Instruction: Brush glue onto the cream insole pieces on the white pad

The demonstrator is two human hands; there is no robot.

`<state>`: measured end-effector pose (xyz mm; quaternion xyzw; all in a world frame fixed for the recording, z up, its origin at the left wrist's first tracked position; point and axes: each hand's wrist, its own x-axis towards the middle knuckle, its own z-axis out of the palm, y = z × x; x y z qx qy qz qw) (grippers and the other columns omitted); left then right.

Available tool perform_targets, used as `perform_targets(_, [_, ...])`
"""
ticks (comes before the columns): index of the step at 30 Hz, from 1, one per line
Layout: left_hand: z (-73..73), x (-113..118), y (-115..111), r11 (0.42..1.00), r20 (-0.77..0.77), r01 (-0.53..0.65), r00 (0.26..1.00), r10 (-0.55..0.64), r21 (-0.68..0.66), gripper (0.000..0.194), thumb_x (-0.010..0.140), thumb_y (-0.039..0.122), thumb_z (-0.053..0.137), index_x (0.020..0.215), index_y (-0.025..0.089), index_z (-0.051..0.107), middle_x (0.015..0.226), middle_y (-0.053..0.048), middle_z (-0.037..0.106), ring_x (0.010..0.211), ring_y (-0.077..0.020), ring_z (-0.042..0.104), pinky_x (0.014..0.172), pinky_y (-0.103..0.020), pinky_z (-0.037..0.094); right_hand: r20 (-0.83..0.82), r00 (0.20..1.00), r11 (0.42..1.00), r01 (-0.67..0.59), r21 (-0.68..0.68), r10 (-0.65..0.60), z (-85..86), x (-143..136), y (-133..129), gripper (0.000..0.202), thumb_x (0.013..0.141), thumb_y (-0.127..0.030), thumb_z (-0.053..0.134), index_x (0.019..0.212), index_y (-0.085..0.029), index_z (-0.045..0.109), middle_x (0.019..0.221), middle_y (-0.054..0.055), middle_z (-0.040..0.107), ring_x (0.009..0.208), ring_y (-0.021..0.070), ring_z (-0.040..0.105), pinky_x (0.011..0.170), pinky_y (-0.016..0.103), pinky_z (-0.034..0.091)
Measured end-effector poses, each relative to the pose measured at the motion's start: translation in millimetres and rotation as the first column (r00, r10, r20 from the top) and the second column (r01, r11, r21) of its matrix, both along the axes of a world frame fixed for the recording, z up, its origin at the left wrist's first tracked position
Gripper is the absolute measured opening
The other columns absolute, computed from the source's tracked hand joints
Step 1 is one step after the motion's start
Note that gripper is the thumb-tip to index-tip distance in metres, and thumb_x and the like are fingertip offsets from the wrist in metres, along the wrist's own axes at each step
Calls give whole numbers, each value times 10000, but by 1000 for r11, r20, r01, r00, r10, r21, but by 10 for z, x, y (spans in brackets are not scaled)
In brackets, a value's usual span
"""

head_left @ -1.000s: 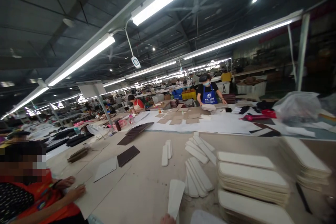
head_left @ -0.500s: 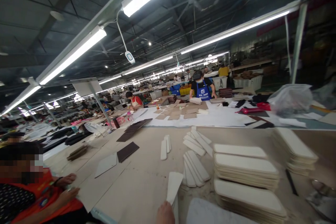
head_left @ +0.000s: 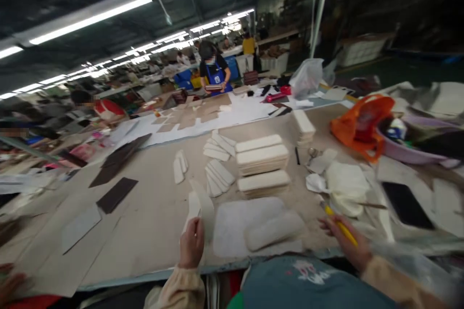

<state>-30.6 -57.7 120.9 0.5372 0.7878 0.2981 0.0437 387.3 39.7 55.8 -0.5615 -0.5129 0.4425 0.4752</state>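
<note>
My left hand (head_left: 192,244) is closed around the lower ends of a few long, pale strips (head_left: 206,205), which stick up and fan apart above the fist. My right hand (head_left: 346,241) grips a slim yellow tool (head_left: 340,226) with a pale tip pointing up and left; blur hides its exact kind. Between the hands, a white sheet (head_left: 230,227) lies near the table's front edge, with a pale, rounded panel (head_left: 275,229) on it. Beyond it are stacks of cream, round-cornered panels (head_left: 264,181) and fanned-out cream strips (head_left: 219,177).
A phone (head_left: 406,205), crumpled pale material (head_left: 348,186), an orange bag (head_left: 362,125) and a lilac basin (head_left: 409,147) lie to the right. Dark sheets (head_left: 118,195) are at the left. A co-worker's hand (head_left: 10,282) shows at lower left; a person in a blue apron (head_left: 217,77) stands across.
My view has swung down and right, bringing my right hand with the yellow tool into sight. My left hand still holds pale strips. The person in the blue apron now holds a stack.
</note>
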Motion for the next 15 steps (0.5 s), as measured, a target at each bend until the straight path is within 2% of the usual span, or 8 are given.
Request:
perform_targets(3, [25, 522, 126, 961, 205, 264, 948, -242, -87, 243, 889, 375, 359, 871, 203, 529, 669, 15, 581, 585, -124, 549, 559, -223, 395, -135, 990, 996, -59, -68, 50, 1, 66, -38, 366, 740, -563, 618, 824, -228, 495, 1009, 121, 642, 834, 251, 645, 692, 394, 549])
perform_targets(5, [3, 852, 198, 898, 311, 425, 873, -375, -112, 245, 896, 363, 353, 827, 200, 523, 655, 21, 551, 586, -114, 523, 558, -216, 380, -175, 981, 993, -99, -68, 86, 3, -44, 65, 390, 721, -558, 635, 840, -226, 470, 1044, 114, 637, 916, 256, 633, 744, 396, 538])
perform_targets(7, [-39, 1117, 278, 835, 389, 536, 800, -456, -123, 253, 901, 355, 347, 813, 196, 522, 661, 21, 540, 602, -109, 509, 567, -214, 373, -211, 969, 984, -150, -95, 127, -11, -157, 150, 391, 726, -547, 632, 854, -228, 447, 1094, 100, 617, 936, 233, 626, 769, 374, 528])
perform_targets(9, [-100, 1300, 363, 777, 457, 614, 737, -499, -142, 264, 901, 362, 346, 816, 192, 529, 665, 20, 537, 619, -109, 501, 583, -215, 375, -232, 960, 972, -190, -137, 155, -43, -212, 178, 397, 725, -543, 631, 867, -233, 427, 1035, 69, 616, 839, 194, 631, 727, 345, 531])
perform_targets(12, [-234, 1438, 456, 711, 547, 681, 668, -505, -175, 291, 886, 394, 371, 787, 184, 545, 661, 18, 535, 643, -112, 495, 611, -222, 384, -189, 966, 966, -208, -153, 178, -113, -171, 151, 399, 716, -523, 643, 862, -241, 402, 750, -22, 547, 606, 138, 548, 578, 286, 499])
perform_targets(15, [-410, 1459, 441, 730, 687, 661, 612, -392, -172, 297, 839, 440, 453, 777, 168, 556, 643, 24, 522, 625, -103, 478, 587, -220, 380, -66, 984, 976, -175, -131, 168, -193, -59, 124, 381, 717, -516, 637, 818, -244, 389, 631, -58, 414, 531, 129, 452, 505, 266, 433])
